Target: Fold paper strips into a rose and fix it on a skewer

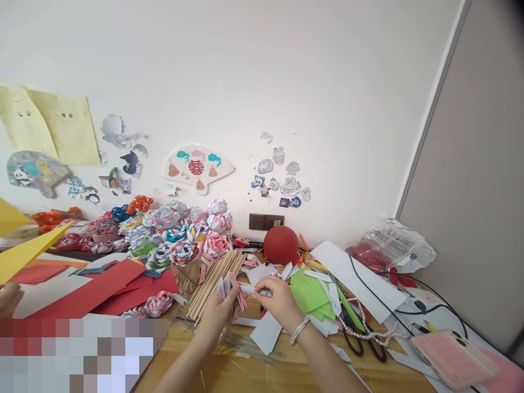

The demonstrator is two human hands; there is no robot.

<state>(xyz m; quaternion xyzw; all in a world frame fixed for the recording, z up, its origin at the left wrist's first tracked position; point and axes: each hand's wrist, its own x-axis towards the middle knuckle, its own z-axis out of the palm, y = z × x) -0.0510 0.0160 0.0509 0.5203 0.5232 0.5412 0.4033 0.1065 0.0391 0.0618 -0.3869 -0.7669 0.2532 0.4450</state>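
Observation:
Near the middle of the table, my left hand [224,307] is closed around a folded paper flower [226,286] with white and pinkish layers. A narrow white paper stem [246,289] sticks out from it to the right. My right hand [277,299], with a beaded bracelet on its wrist, pinches the far end of that stem between thumb and fingers. Beside my left hand lies a row of thin wooden sticks [210,281]. A white paper piece [266,333] rests on the table below my right hand.
Finished paper flowers [172,224] crowd the back left. A red ball [281,245] sits by the wall. Green paper [313,295], scissors [354,322], bead strings and a pink case [454,355] lie right. At far left, another person's hand [10,299] is near yellow paper [33,251].

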